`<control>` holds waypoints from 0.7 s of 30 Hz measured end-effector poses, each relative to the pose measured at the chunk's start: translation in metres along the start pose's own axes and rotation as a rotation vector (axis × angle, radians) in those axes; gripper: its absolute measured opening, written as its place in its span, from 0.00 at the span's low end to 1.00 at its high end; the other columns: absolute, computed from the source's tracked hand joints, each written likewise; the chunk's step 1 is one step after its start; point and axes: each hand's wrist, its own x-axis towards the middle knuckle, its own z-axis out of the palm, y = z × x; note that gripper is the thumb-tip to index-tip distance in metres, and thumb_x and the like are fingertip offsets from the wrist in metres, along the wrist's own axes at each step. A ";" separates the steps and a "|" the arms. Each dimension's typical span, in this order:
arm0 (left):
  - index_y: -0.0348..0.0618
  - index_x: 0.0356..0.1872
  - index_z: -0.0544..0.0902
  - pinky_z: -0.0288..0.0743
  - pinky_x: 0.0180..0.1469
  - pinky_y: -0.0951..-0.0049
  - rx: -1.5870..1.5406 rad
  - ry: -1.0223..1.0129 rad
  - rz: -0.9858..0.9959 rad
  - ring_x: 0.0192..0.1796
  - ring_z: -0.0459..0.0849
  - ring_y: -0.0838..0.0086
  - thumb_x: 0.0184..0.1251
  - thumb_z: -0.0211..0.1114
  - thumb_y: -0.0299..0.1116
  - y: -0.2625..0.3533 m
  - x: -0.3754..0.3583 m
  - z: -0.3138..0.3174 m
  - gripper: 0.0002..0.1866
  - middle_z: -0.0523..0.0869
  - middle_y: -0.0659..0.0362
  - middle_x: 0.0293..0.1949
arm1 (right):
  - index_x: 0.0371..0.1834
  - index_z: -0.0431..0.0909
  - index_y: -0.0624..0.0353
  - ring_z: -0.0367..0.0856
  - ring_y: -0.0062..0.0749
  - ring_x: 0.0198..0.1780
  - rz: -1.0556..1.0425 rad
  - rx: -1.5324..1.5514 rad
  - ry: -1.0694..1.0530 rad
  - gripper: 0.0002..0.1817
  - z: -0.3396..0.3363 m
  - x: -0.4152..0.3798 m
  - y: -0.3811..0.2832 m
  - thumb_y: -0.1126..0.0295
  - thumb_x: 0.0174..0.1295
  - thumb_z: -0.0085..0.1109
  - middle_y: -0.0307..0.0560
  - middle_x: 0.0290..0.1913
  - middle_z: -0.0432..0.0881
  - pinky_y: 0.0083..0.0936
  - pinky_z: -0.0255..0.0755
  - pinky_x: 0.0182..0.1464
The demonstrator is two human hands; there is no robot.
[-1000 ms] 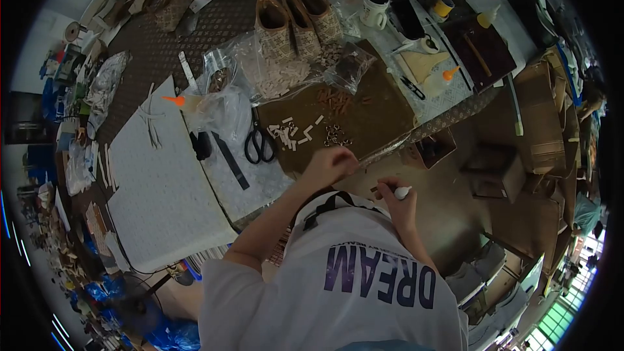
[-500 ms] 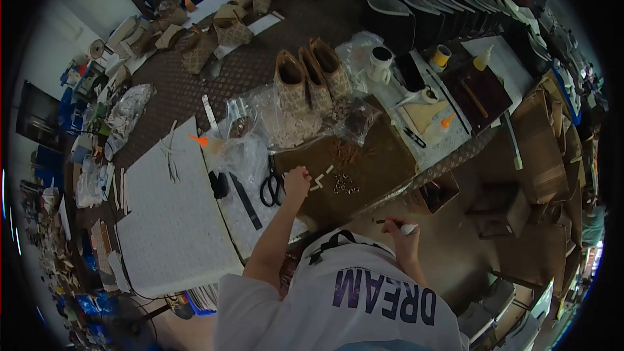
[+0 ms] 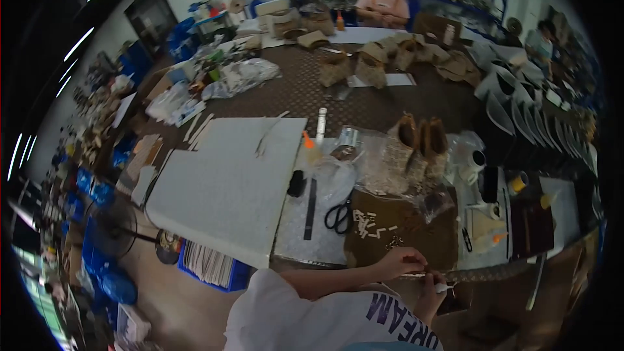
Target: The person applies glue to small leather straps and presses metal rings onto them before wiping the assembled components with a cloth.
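My left hand (image 3: 402,261) is over the front edge of the brown mat (image 3: 439,247), its fingers pinched together close to my right hand. Whatever lies between those fingertips is too small to make out. Below it, my right hand (image 3: 429,294) is closed round a small object with a white end (image 3: 442,288); its kind is not clear. On the mat lie several short white strips (image 3: 367,224), small metal pieces (image 3: 394,243) partly behind my left hand, and reddish-brown bits (image 3: 416,224). Black-handled scissors (image 3: 338,218) rest at the mat's left edge.
Patterned shoe uppers (image 3: 422,146) stand behind the mat in clear plastic. A large white board (image 3: 224,182) covers the table's left. Glue bottles (image 3: 499,238) and a yellow-labelled roll (image 3: 519,182) are at right. Across the table sits another person (image 3: 383,6).
My left hand has left the white strips and come beside my right hand at the table edge. The head view has tilted up and turned left, bringing the far table into view.
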 end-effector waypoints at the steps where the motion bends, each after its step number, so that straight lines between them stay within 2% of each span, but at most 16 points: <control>1: 0.35 0.41 0.81 0.76 0.42 0.80 0.007 0.012 0.045 0.39 0.82 0.79 0.62 0.63 0.25 -0.005 0.000 0.001 0.08 0.84 0.59 0.37 | 0.39 0.73 0.66 0.77 0.24 0.33 0.037 0.032 -0.011 0.05 0.000 -0.002 -0.003 0.77 0.62 0.54 0.44 0.32 0.77 0.20 0.73 0.38; 2: 0.35 0.42 0.81 0.76 0.42 0.80 0.011 0.013 0.085 0.38 0.82 0.79 0.63 0.63 0.25 -0.008 -0.003 0.000 0.08 0.84 0.59 0.37 | 0.41 0.72 0.66 0.77 0.25 0.34 0.035 0.065 -0.070 0.06 -0.001 -0.003 -0.001 0.76 0.62 0.54 0.43 0.32 0.77 0.20 0.72 0.38; 5: 0.34 0.42 0.81 0.76 0.41 0.80 -0.014 -0.043 -0.064 0.37 0.82 0.79 0.63 0.62 0.24 0.011 -0.017 0.002 0.08 0.84 0.58 0.36 | 0.39 0.73 0.66 0.76 0.24 0.33 0.060 -0.024 -0.119 0.06 -0.002 -0.006 -0.004 0.77 0.62 0.55 0.43 0.32 0.77 0.19 0.72 0.38; 11: 0.33 0.43 0.82 0.75 0.42 0.80 -0.101 -0.021 -0.033 0.37 0.82 0.79 0.65 0.59 0.24 0.004 -0.041 0.006 0.08 0.85 0.57 0.36 | 0.38 0.73 0.66 0.76 0.24 0.33 0.003 -0.101 -0.206 0.05 -0.001 -0.007 -0.007 0.77 0.61 0.56 0.43 0.32 0.77 0.19 0.72 0.38; 14: 0.33 0.44 0.81 0.75 0.43 0.79 -0.017 0.021 0.071 0.38 0.82 0.79 0.66 0.58 0.24 0.005 -0.055 0.009 0.09 0.85 0.57 0.38 | 0.38 0.74 0.66 0.76 0.24 0.33 -0.023 -0.123 -0.232 0.05 -0.005 -0.012 -0.007 0.77 0.61 0.57 0.43 0.33 0.78 0.19 0.72 0.38; 17: 0.33 0.44 0.81 0.76 0.45 0.79 -0.287 -0.069 -0.032 0.40 0.82 0.78 0.65 0.58 0.23 -0.005 -0.064 0.011 0.09 0.85 0.57 0.39 | 0.37 0.74 0.66 0.76 0.23 0.33 -0.043 -0.148 -0.261 0.05 -0.011 -0.019 -0.009 0.77 0.60 0.57 0.42 0.33 0.78 0.18 0.72 0.38; 21: 0.33 0.45 0.81 0.77 0.47 0.79 -0.363 -0.148 -0.045 0.42 0.82 0.77 0.64 0.59 0.23 -0.003 -0.080 0.026 0.10 0.85 0.57 0.39 | 0.37 0.75 0.66 0.76 0.23 0.33 -0.071 -0.171 -0.293 0.05 -0.020 -0.032 -0.011 0.77 0.60 0.58 0.42 0.33 0.78 0.18 0.72 0.38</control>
